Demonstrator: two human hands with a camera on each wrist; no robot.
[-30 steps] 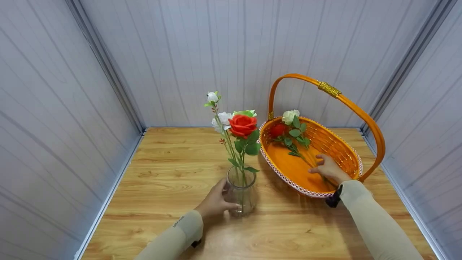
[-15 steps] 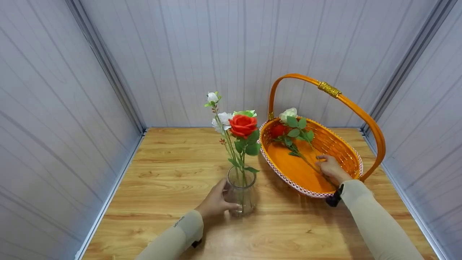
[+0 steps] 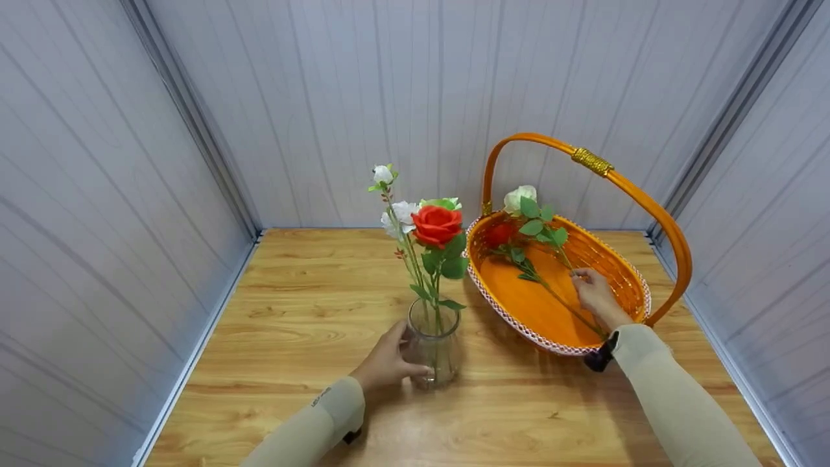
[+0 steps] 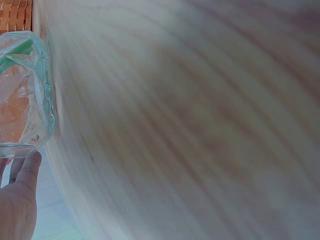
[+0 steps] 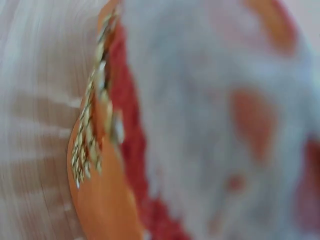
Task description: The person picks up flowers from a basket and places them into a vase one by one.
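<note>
My left hand (image 3: 384,363) holds the clear glass vase (image 3: 447,357) from its left side, thumb in front and fingers behind. In the vase stand a red rose (image 3: 437,226) and white flowers (image 3: 382,175) on a tall stem. My right hand (image 3: 598,299) is inside the orange basket (image 3: 512,322), pinching the stem of a white rose (image 3: 521,198) whose bloom rises above the far rim. A second red rose (image 3: 499,234) lies in the basket beneath it. The left wrist view shows the faceted vase base with fingers (image 4: 27,172) against it.
The basket's tall arched handle (image 3: 648,200) rises over its right side. Panelled walls (image 3: 324,117) enclose the wooden table (image 3: 305,311) at the back and sides. In the right wrist view the blurred basket trim (image 5: 131,120) fills much of the picture.
My right hand has closed its fingers on the white rose's stem and lifted it slightly; the bloom has risen away from the red rose. The left hand and vase stay put.
</note>
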